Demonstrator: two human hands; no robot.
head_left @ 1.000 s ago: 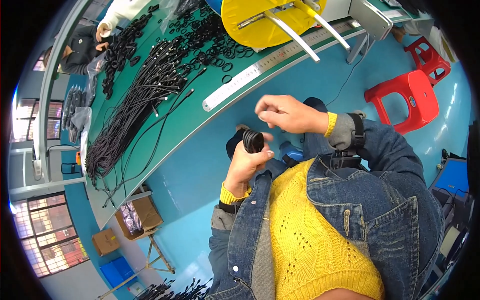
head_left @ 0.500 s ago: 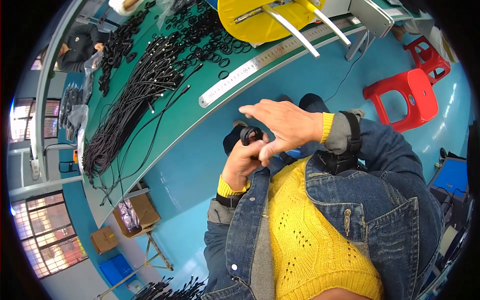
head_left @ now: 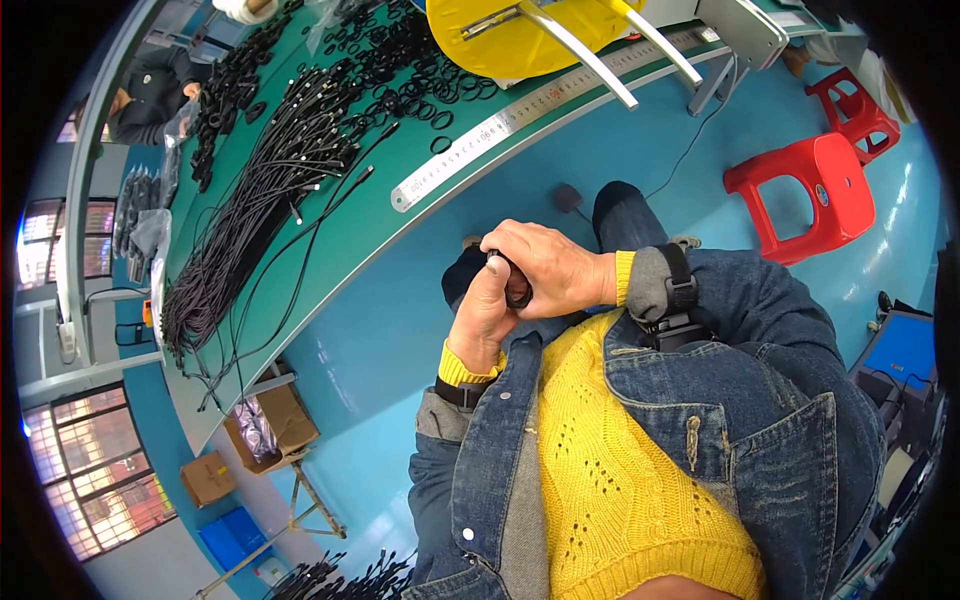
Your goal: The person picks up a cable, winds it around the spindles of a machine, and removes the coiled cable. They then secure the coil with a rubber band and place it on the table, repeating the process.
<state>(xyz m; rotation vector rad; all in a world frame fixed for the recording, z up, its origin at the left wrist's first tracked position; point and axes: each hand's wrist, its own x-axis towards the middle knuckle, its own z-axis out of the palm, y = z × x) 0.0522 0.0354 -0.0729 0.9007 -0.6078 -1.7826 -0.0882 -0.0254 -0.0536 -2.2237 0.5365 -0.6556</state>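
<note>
In front of my chest, a small coil of black cable (head_left: 519,291) is mostly covered by my fingers. My left hand (head_left: 482,308) grips it from below, with the thumb pointing up along its side. Over the top comes my right hand (head_left: 556,262), its fingers curled round the coil and touching the left thumb. To the left, a long bundle of black cables (head_left: 245,225) with metal-tipped ends lies on the green table (head_left: 345,265). Many small black rings (head_left: 440,95) are scattered beyond it.
A steel ruler (head_left: 480,140) runs along the table's edge, below a yellow reel (head_left: 530,45) with metal bars. Red stools (head_left: 845,190) stand at right. An open cardboard box (head_left: 290,425) sits at lower left. Another person (head_left: 150,95) is across the table.
My right hand, stretched out above the coil before, has come down and left and closed round it. My left hand still holds the coil, which is now more hidden.
</note>
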